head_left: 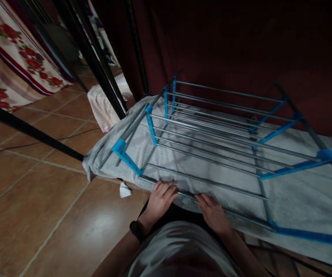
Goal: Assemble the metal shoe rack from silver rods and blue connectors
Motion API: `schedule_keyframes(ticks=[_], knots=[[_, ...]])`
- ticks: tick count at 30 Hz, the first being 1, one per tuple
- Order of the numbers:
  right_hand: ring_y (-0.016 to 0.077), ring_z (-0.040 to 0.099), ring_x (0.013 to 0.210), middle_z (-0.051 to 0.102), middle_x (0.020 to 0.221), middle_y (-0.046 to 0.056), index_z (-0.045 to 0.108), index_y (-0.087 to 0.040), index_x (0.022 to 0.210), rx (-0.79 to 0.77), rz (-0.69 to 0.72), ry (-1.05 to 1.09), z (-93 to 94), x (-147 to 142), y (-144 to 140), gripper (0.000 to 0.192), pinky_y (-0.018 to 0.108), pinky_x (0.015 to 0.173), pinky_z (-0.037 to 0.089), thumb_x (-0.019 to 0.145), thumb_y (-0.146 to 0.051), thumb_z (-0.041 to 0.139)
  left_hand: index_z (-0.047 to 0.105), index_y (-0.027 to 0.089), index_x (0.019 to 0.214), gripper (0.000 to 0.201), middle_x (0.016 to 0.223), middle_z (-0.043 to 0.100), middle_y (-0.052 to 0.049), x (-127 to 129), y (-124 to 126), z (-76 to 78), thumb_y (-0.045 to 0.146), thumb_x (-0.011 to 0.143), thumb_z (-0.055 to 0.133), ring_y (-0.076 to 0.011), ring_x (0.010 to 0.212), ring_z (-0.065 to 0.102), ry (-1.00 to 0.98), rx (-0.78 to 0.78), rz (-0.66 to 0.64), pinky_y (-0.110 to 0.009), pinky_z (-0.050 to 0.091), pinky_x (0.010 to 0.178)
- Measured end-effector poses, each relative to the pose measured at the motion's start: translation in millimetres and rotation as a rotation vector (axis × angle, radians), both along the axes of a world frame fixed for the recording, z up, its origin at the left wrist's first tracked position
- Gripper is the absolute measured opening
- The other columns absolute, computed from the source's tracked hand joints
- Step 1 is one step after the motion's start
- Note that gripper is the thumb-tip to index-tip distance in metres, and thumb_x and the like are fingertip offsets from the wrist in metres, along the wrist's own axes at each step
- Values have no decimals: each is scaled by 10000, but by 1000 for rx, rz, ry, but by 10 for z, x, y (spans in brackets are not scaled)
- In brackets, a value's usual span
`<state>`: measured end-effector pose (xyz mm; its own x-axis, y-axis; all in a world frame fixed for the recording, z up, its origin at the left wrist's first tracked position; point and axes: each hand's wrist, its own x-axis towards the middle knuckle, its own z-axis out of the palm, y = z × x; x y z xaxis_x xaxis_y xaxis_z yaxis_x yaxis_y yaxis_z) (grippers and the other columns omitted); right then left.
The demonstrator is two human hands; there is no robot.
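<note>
Head view: nearest, the left hand (159,199) and the right hand (212,212) both rest on the closest rod (189,196) of a grey metal drying rack (212,142) with blue plastic joints. Each hand lies palm down with fingers loosely curled over the rod, neither fully closed. A dark band (136,230) sits on the left wrist. The rack lies on a grey towel (299,192) spread over the tiled floor (53,215). A small white scrap (124,190) lies just beside the towel's edge. Farther off stand black poles (96,61), a striped cloth (105,104) and a floral fabric (12,57).
</note>
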<state>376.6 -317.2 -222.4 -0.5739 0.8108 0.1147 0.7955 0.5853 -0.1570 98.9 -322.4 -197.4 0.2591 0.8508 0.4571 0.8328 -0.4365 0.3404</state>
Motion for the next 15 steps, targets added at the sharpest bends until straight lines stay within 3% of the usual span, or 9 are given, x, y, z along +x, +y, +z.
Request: schedule_keyframes(ticks=[2, 5, 6, 9, 12, 15], knots=[[224, 718, 1077, 734, 1296, 99, 680, -233, 1347, 6, -17, -21, -49, 30, -21, 376, 377, 942, 570, 1088, -222, 408, 685, 234, 1147, 167, 1092, 720, -73, -280, -52, -76, 273, 1015, 591, -234, 1077, 665, -175, 62, 229, -404, 497, 1003], [217, 720, 1086, 732, 1315, 86, 680, -264, 1358, -17, -37, -19, -77, 47, -34, 390, 361, 924, 572, 1091, -232, 398, 627, 228, 1103, 160, 1074, 676, -69, -770, -34, -193, 291, 956, 623, -225, 1015, 660, -593, 73, 622, -380, 542, 911], [212, 720, 1083, 734, 1311, 79, 679, -275, 1360, -32, -38, -14, -75, 47, -32, 394, 357, 923, 571, 1092, -230, 394, 608, 228, 1115, 215, 1087, 672, -65, -922, -3, -215, 304, 918, 648, -217, 991, 666, -730, 27, 664, -372, 556, 889], [220, 717, 1097, 741, 1296, 76, 682, -273, 1357, -55, -33, 1, -54, 47, -13, 398, 377, 941, 573, 1092, -234, 388, 616, 216, 1176, 380, 1142, 701, -69, -1281, 123, -196, 337, 825, 694, -215, 969, 679, -891, -284, 493, -382, 570, 897], [223, 721, 1086, 744, 1288, 83, 684, -256, 1355, -62, -26, 1, -47, 61, 3, 405, 384, 931, 583, 1090, -228, 379, 658, 203, 1237, 469, 1272, 706, -102, -1497, 255, -82, 353, 799, 739, -237, 1011, 681, -815, -582, 257, -414, 555, 950], [213, 728, 1078, 740, 1302, 86, 686, -259, 1353, -50, -23, 0, -85, 85, -4, 417, 368, 922, 593, 1092, -231, 363, 709, 195, 1178, 476, 1233, 739, -114, -1645, 394, 21, 400, 761, 815, -264, 1035, 692, -793, -781, 77, -434, 553, 973]])
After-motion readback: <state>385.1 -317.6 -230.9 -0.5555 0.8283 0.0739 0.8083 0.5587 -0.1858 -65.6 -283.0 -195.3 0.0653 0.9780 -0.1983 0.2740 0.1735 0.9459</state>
